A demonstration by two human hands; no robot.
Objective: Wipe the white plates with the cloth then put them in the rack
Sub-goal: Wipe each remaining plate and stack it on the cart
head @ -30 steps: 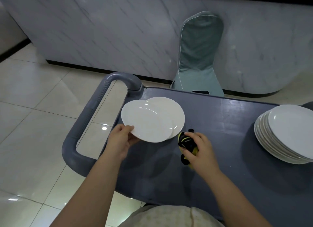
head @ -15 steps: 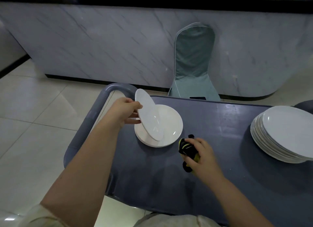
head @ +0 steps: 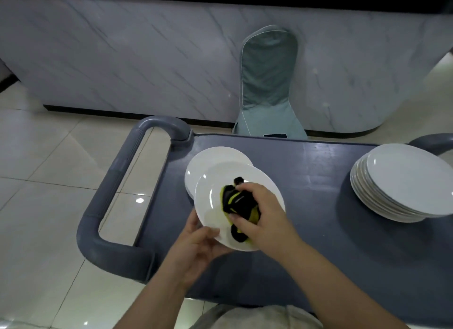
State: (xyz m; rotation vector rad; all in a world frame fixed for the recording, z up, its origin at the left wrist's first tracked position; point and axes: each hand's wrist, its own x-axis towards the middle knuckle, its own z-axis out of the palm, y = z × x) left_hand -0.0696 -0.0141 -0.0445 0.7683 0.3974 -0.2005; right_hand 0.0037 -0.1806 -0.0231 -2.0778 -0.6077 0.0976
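My left hand grips the near left rim of a white plate, holding it above the cart top. My right hand clutches a black and yellow cloth and presses it onto the face of that plate. Under and behind it lies another white plate on the left part of the cart. A stack of several white plates sits at the right end of the cart. No rack shows in this view.
The grey-blue cart top has a tubular handle on its left side. A teal-covered chair leans against the marble counter front behind the cart. Glossy tiled floor lies to the left.
My left hand turned the lifted plate from edge-on to face up and brought it nearer. My right hand moved the cloth from the cart top onto the plate.
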